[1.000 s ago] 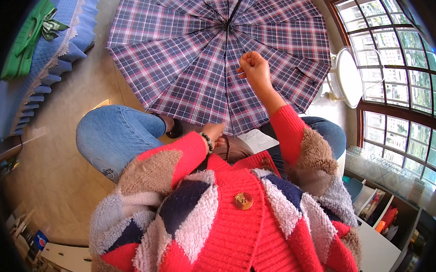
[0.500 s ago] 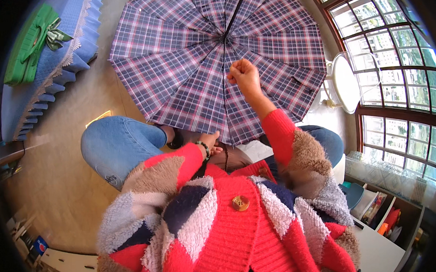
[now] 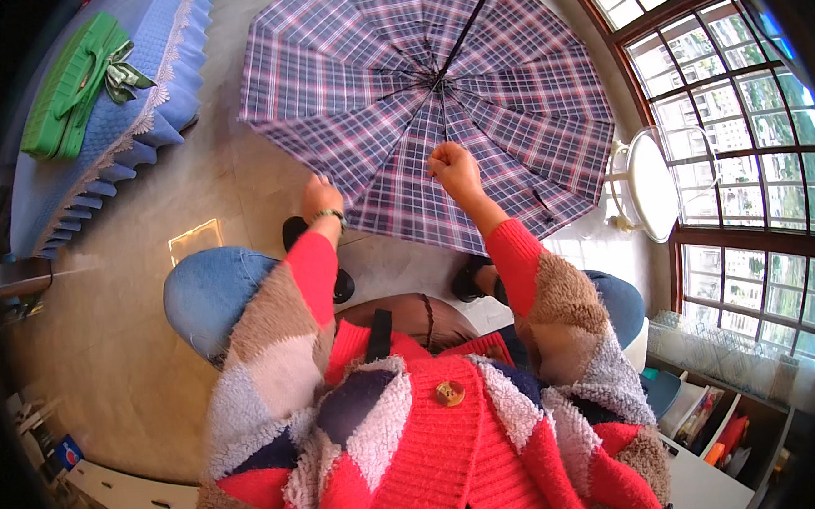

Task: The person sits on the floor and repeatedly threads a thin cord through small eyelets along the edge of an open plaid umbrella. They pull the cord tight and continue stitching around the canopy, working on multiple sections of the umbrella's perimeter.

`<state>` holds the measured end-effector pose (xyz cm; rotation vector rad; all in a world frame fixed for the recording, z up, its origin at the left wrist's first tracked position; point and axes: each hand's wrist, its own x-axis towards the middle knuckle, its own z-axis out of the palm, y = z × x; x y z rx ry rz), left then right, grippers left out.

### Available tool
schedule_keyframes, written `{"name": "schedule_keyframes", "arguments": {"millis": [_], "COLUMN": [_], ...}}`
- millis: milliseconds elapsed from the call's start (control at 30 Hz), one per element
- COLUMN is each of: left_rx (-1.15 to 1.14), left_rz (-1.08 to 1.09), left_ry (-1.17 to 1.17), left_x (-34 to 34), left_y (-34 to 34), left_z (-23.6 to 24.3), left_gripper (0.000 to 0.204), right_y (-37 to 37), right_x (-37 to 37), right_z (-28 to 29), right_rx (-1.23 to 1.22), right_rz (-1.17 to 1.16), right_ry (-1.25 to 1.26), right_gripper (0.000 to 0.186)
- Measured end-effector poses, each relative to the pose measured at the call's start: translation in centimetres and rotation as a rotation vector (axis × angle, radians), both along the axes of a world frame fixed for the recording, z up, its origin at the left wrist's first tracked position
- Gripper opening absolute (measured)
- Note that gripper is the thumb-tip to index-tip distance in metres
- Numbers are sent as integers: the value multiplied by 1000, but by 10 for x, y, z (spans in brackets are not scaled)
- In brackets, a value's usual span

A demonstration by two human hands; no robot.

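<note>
Both hands reach the open plaid umbrella [image 3: 428,99], light with soft cloth over stiff ribs. The right hand [image 3: 456,169] pinches a rib; the left hand [image 3: 321,196] touches the canopy edge, its grip unclear.

The floor [image 3: 112,358] is smooth, pale beige and glossy, with a bright rectangular patch of reflected light [image 3: 195,240] on it. At upper left stands a bed or couch under a blue cover [image 3: 129,130] with a scalloped, lace-trimmed edge; a green folded item [image 3: 68,92] tied with a ribbon lies on top. The right side is taken up by a curved bay window [image 3: 738,122] with dark reddish-brown frames and many small panes, daylight and buildings visible beyond. A small round white table [image 3: 652,185] stands just beside the window. At lower right a white shelf unit [image 3: 716,441] holds books and coloured items. White furniture edges [image 3: 127,499] show at lower left.
</note>
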<state>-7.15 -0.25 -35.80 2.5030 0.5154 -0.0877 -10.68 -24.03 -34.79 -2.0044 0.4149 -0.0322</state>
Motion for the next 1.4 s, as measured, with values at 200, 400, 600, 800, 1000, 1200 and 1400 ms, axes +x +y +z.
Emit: {"name": "schedule_keyframes", "arguments": {"millis": [200,400,600,800,1000,1200,1400], "left_rx": [270,473,401,-149,-793,-803,-1049], "left_rz": [-102,-351,-426,20,95,80,-91], "left_ry": [15,-50,-55,-202,57,14,668], "left_x": [104,179,199,114,20,26,8], "left_y": [51,79,84,106,102,139,132], "left_z": [32,101,110,48,-13,7,-1], "left_gripper": [19,28,54,90,77,45,34], "right_y": [21,24,44,60,80,94,100], "right_x": [23,26,29,33,16,36,30], "right_z": [-10,-15,-30,-68,-91,-103,-121], "right_rx": [96,192,97,349,465,527,642], "right_rz": [56,132,272,293,285,220,139], "right_ry": [-56,-14,43,130,199,268,287], "right_gripper": [8,9,12,7,6,6,4]}}
